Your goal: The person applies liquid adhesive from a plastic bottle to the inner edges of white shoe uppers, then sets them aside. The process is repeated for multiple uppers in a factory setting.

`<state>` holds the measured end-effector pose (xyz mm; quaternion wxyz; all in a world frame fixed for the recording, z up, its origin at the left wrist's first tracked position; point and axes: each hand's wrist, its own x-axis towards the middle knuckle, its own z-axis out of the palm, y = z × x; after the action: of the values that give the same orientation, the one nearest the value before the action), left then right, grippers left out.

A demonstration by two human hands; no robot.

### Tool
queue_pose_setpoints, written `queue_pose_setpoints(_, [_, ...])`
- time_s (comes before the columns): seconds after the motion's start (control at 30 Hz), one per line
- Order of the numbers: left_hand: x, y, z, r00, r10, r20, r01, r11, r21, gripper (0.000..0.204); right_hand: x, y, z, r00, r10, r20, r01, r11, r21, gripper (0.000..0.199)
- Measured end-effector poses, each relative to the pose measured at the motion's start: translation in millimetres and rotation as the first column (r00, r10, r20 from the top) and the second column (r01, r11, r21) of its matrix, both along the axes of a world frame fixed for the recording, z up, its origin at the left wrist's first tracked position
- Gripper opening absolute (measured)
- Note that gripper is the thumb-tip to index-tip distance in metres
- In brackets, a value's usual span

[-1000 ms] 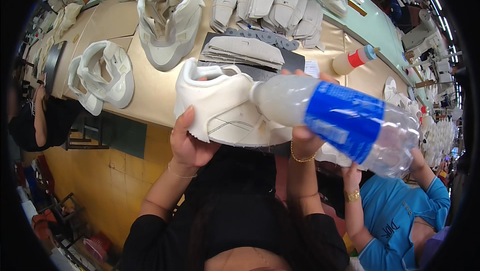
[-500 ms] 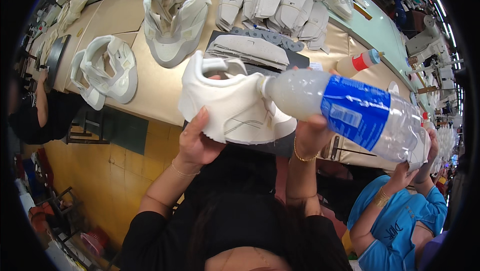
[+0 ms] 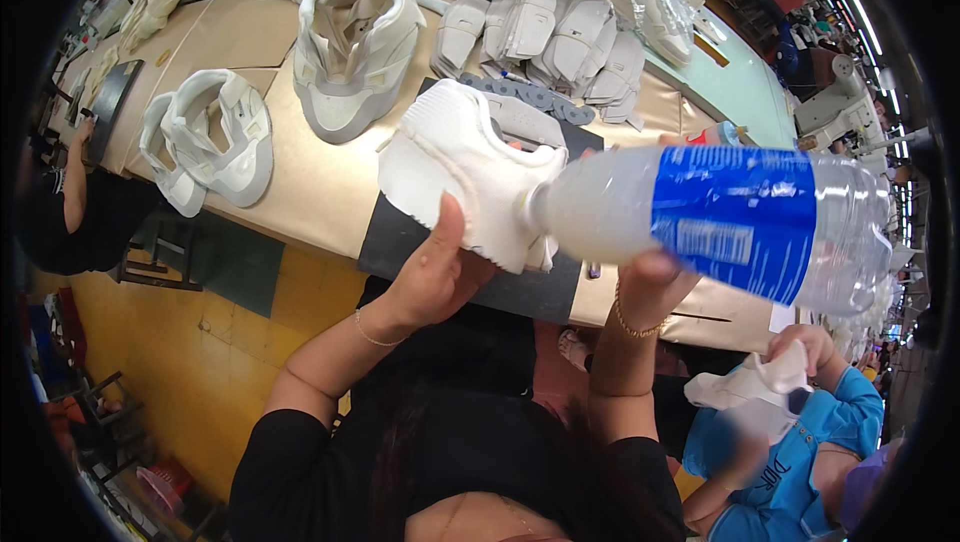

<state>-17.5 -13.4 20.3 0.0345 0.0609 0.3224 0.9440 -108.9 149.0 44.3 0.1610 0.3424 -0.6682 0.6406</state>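
My left hand (image 3: 432, 280) grips a white shoe upper (image 3: 440, 157) by its lower edge, thumb on the outside and the other fingers mostly hidden behind it. The upper is tilted above a dark board (image 3: 395, 242). My right hand (image 3: 655, 287) holds a clear plastic bottle (image 3: 600, 207) with a blue label and cloudy whitish contents, lying almost level. The bottle's neck is against the upper's right side; whether anything comes out cannot be seen. Behind the upper lies a stack of light grey cut pieces (image 3: 522, 122), partly covered.
White-grey shoe uppers (image 3: 340, 117) stand on the table's left half, others (image 3: 235, 177) near its edge. Banded bundles of grey pieces (image 3: 570, 37) lie at the back. A red-labelled bottle (image 3: 722, 134) is partly hidden. At right, a co-worker in blue (image 3: 810, 442) handles a white piece (image 3: 760, 377).
The upper has turned and tipped in my left hand, so its opening now faces right. The bottle has swung closer to level. The co-worker's white piece is lower.
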Motion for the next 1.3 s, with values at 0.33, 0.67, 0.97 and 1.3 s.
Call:
queue_pose_setpoints(0.33, [-1, 16, -1, 0.989, -0.017, 0.146, 0.066, 0.938, -0.340, 0.075, 4, 8, 20, 0.983, 0.153, 0.100, -0.169, 0.972, 0.166, 0.061])
queue_pose_setpoints(0.67, [-9, 13, 11, 0.992, -0.054, 0.115, 0.083, 0.963, -0.257, 0.082, -3, 2, 52, 0.925, 0.199, -0.323, -0.092, 0.944, 0.317, 0.063])
queue_pose_setpoints(0.97, [-26, 10, 17, 0.999, -0.039, 0.013, 0.040, 0.990, -0.134, 0.077, -25, 22, 7, 0.991, 0.130, 0.019, -0.131, 0.987, 0.090, 0.094])
queue_pose_setpoints(1.3, [-19, 1, 8, 0.993, 0.022, -0.116, -0.027, 0.999, -0.041, 0.072, -9, 14, -26, 0.940, 0.272, 0.209, -0.234, 0.954, -0.189, 0.088])
